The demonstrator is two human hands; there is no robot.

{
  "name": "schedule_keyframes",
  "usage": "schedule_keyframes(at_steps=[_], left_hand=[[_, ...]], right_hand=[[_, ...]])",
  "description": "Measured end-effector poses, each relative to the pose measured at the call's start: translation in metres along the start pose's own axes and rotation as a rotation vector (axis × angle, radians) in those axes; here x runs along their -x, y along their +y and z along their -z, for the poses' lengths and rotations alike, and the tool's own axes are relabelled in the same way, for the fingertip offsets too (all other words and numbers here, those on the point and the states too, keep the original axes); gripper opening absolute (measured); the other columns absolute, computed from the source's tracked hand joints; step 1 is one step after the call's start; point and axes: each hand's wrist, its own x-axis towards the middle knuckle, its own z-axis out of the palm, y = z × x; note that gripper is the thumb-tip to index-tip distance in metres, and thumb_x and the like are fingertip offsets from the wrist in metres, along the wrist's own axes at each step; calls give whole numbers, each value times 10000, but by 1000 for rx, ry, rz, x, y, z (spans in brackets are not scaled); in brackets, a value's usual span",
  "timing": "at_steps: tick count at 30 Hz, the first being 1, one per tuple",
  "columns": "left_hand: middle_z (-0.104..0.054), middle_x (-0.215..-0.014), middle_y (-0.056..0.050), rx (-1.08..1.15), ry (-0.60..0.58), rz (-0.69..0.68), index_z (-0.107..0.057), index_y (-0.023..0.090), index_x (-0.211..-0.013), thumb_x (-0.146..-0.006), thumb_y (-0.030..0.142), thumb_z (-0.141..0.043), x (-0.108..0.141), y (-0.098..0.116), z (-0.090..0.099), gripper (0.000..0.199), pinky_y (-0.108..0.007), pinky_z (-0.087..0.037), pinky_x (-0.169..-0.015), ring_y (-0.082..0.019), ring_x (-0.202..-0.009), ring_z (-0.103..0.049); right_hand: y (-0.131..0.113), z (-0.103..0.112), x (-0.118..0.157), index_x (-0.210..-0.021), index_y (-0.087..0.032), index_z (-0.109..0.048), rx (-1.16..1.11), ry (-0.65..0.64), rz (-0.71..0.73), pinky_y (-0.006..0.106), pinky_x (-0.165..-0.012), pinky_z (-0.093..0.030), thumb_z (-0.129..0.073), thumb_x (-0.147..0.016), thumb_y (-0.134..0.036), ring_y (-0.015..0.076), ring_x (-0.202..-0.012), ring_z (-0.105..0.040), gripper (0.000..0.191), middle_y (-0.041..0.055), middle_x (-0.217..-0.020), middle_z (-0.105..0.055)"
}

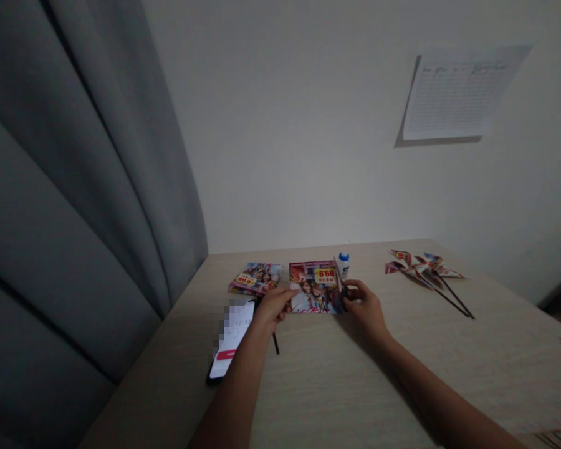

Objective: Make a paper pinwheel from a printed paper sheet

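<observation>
Left hand (275, 304): fingers closed on the left edge of the flyer (314, 287), thumb on top, mid-frame.
Right hand (364, 307): fingers curled round the dark grip of what look like scissors (338, 274), one pair, blades up along the flyer's right edge.
Flyer: one between the hands; flat on the worktop (318, 386) or just lifted, I cannot tell which.
Cut: by my reading, trimming that right edge is the step in hand; the next move calls for a firm left hold and the blades in line with the edge.
Bottle (344, 265): one, blue-capped, just beyond the scissors.
Stick (275, 344): one, dark, below the left hand, partly covered.
Pile (257, 274): left of centre, at least two flyers; exact count hidden.
Phone (229, 349): one, lower left of centre, screen lit.
Pinwheels (421, 268): two, it seems, overlapping, right of centre, two dark stems.
Sheet (453, 100): one, on the wall, upper right.
</observation>
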Motion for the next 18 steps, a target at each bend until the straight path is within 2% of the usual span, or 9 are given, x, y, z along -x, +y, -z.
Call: schedule_keyframes(at_steps=[2,5,9,12,18], left_hand=[[-482,-533,68,4,34,-19,-626,172,-700,-659,392,-821,-2,-1,1,297,-165,-150,-404,-43,-433,-412],[-595,-682,33,8,70,-25,-683,185,-814,-659,451,-822,-2,-1,2,338,-164,-212,-435,-61,-530,-512],[-719,-962,-36,-25,-17,8,-707,212,-926,-630,558,-823,7,1,-1,470,-182,-275,-498,-134,-748,-668],[-742,-1028,-45,-81,-94,-11,-717,229,-981,-652,477,-827,14,0,-9,426,-192,-292,-534,-154,-796,-696],[-764,-991,-71,33,-24,-130,-704,200,-997,-692,341,-769,16,-9,-22,342,-194,-295,-530,-182,-816,-718]], right_hand=[[2,0,-2,-1063,-175,-642,-79,3,-26,272,-566,-454,-730,-642,-373,175,-604,-597,473,13,-663,-660],[2,-1,-3,-1062,-172,-615,-171,13,-56,263,-555,-453,-757,-634,-391,165,-585,-587,501,5,-649,-645],[1,-4,-2,-1067,-172,-598,-227,30,-67,256,-546,-444,-766,-635,-393,154,-574,-574,513,8,-661,-648],[0,-9,0,-1067,-170,-593,-259,42,-75,253,-538,-435,-776,-632,-395,147,-567,-562,522,12,-664,-649],[-2,-15,3,-1034,-176,-598,-300,29,-69,240,-523,-413,-798,-615,-409,142,-570,-549,519,-9,-643,-629]])
